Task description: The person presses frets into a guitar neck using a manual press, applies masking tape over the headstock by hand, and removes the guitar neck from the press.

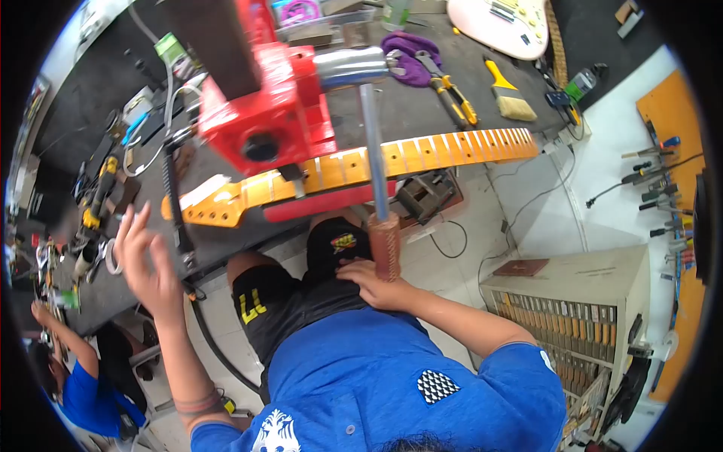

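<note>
My left hand (147,264) is raised near the headstock end of a guitar neck (339,169), its fingers apart with nothing in them. My right hand (369,282) lies with fingers stretched on my thigh, just below the brown grip of a press lever (384,248), which partly covers the wrist. The amber neck, with pale frets and dark dot inlays, lies across the red arbor press (271,113), under its ram. Along the neck's near side runs a red padded strip (324,202). A black hose (175,200) hangs between my left hand and the press.
On the bench lie pliers (456,102), a yellow-handled brush (508,94), a purple cloth (413,56) and a pink guitar body (504,22). A file cabinet (568,282) stands at right. Another person (83,377) sits at lower left.
</note>
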`<state>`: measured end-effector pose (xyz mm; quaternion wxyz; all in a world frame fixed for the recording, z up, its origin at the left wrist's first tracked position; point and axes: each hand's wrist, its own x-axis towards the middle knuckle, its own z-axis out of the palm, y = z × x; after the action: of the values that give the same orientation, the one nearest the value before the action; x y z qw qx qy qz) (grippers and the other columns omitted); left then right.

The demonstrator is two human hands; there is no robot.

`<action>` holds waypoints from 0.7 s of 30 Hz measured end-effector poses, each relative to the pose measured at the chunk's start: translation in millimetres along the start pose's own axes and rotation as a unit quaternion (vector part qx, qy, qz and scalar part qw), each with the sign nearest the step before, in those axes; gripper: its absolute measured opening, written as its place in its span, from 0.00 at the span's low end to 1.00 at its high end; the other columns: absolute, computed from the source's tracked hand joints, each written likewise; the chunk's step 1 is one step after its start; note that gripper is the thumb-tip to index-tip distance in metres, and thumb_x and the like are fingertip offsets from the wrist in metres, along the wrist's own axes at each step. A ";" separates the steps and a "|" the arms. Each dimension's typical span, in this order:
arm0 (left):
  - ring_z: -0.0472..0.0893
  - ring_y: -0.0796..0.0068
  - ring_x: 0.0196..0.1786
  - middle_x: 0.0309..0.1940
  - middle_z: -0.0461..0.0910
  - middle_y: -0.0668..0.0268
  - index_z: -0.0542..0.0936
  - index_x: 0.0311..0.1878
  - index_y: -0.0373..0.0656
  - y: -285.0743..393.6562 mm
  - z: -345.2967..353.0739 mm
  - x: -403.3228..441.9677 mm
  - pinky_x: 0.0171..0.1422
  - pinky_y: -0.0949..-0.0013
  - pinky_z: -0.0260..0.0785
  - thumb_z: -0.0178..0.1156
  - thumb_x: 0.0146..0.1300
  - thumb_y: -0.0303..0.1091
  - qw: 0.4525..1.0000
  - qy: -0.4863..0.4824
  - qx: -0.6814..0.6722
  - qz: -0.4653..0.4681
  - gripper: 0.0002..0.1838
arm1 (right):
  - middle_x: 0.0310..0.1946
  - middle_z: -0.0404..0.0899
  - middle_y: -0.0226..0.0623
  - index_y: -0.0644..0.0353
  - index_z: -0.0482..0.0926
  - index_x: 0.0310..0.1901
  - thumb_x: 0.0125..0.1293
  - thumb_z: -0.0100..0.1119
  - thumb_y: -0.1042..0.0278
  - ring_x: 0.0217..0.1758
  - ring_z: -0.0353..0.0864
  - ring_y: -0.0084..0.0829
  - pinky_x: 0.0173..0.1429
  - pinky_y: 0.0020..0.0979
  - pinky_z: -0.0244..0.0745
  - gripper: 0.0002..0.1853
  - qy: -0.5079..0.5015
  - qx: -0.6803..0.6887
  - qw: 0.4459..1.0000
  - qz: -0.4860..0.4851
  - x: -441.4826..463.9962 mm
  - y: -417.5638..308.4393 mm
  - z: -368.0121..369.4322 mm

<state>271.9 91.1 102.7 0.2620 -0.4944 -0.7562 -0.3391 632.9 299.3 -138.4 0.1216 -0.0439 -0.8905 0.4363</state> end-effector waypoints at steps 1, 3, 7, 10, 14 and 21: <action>0.79 0.46 0.75 0.61 0.91 0.51 0.79 0.42 0.40 0.1 -1.9 -18.0 0.85 0.41 0.61 0.62 0.80 0.28 0.998 0.054 -0.031 -0.017 0.06 | 0.75 0.82 0.48 0.56 0.79 0.77 0.73 0.60 0.80 0.85 0.76 0.52 0.91 0.55 0.67 0.30 -0.020 0.003 1.000 -0.023 -2.8 0.1 -4.4; 0.82 0.51 0.58 0.48 0.88 0.53 0.77 0.40 0.42 1.8 -2.3 -62.4 0.69 0.47 0.69 0.64 0.77 0.28 0.991 0.007 -0.128 0.027 0.06 | 0.77 0.81 0.46 0.55 0.79 0.77 0.73 0.61 0.80 0.87 0.74 0.51 0.93 0.56 0.64 0.31 -0.056 0.009 0.996 -0.074 -4.7 -1.7 -12.5; 0.85 0.46 0.63 0.55 0.89 0.56 0.85 0.52 0.43 13.7 27.9 -160.2 0.73 0.41 0.71 0.68 0.62 0.26 0.929 -0.339 -0.146 0.035 0.14 | 0.77 0.81 0.45 0.54 0.81 0.75 0.78 0.63 0.64 0.84 0.74 0.52 0.90 0.54 0.66 0.26 -0.052 0.030 0.996 -0.059 1.9 3.5 -16.8; 0.77 0.46 0.81 0.69 0.87 0.55 0.87 0.64 0.41 9.0 46.5 -218.9 0.88 0.39 0.60 0.65 0.66 0.33 0.880 -0.460 -0.114 -0.029 0.23 | 0.77 0.81 0.46 0.52 0.81 0.76 0.80 0.62 0.58 0.84 0.74 0.53 0.90 0.53 0.66 0.26 -0.067 0.040 0.996 -0.035 7.6 10.2 -12.8; 0.73 0.46 0.86 0.75 0.85 0.54 0.88 0.65 0.40 -10.5 62.7 -235.7 0.95 0.39 0.51 0.59 0.71 0.41 0.881 -0.455 -0.118 -0.044 0.24 | 0.79 0.80 0.45 0.54 0.80 0.77 0.80 0.61 0.60 0.87 0.71 0.51 0.92 0.52 0.62 0.27 -0.065 0.040 0.997 -0.032 2.5 20.8 -7.5; 0.75 0.48 0.85 0.72 0.86 0.54 0.89 0.62 0.41 -20.5 80.9 -232.0 0.94 0.38 0.51 0.59 0.70 0.39 0.878 -0.455 -0.144 -0.042 0.22 | 0.82 0.78 0.38 0.53 0.79 0.81 0.79 0.55 0.67 0.92 0.67 0.44 0.97 0.50 0.53 0.30 -0.096 0.066 0.993 0.010 4.0 28.7 -5.5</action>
<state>334.6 15.6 -123.5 -0.1995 -0.5943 -0.7550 -0.1924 629.6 321.9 -157.1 0.0343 -0.0025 -0.8670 0.4970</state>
